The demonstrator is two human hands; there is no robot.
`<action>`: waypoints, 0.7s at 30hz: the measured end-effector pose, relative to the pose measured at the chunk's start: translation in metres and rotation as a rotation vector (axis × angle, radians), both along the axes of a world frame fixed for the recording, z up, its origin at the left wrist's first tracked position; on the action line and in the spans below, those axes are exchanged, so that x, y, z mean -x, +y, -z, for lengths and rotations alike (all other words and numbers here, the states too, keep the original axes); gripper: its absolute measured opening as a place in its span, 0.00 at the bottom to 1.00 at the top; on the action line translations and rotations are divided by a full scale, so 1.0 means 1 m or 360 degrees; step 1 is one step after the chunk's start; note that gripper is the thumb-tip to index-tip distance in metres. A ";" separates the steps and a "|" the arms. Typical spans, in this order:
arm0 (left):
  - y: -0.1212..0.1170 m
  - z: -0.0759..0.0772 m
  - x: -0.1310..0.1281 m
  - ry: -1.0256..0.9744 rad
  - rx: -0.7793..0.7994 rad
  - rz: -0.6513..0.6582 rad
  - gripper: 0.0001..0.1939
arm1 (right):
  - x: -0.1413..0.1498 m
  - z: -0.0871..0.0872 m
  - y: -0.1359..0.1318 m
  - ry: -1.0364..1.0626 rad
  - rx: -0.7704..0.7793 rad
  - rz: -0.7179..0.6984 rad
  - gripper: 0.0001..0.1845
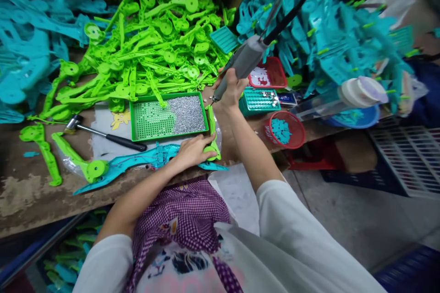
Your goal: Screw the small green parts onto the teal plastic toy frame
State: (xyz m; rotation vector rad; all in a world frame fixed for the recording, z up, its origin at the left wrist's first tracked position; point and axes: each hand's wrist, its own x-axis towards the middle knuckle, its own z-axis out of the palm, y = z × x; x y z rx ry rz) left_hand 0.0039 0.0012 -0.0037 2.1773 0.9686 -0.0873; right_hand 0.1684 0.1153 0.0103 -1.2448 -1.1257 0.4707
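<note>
My left hand (192, 150) rests on a teal plastic part (137, 160) with a bright green piece (213, 146) at its end, fingers curled over it on the wooden bench (27, 192). My right hand (231, 88) is wrapped round a grey powered screwdriver (242, 62) that hangs from a cable, tip pointing down near the green tray (168, 116). That tray holds a heap of small silver screws (187, 114).
A big pile of green plastic parts (154, 41) fills the back of the bench, with teal parts (337, 32) at left and right. A hammer (103, 133) lies left of the tray. Red baskets (283, 129) and a small teal tray (259, 100) sit at right.
</note>
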 end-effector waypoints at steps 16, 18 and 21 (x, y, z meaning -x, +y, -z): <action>0.000 -0.007 -0.002 0.0056 0.0027 -0.0016 0.35 | 0.000 0.009 0.001 -0.0020 -0.0074 -0.0044 0.35; 0.000 -0.005 -0.002 0.0029 0.0030 -0.0004 0.35 | 0.001 0.011 0.001 0.0033 -0.0074 -0.0040 0.35; -0.001 -0.003 -0.001 0.0007 0.0041 0.0009 0.35 | 0.000 0.015 0.002 0.0063 -0.0053 -0.0069 0.36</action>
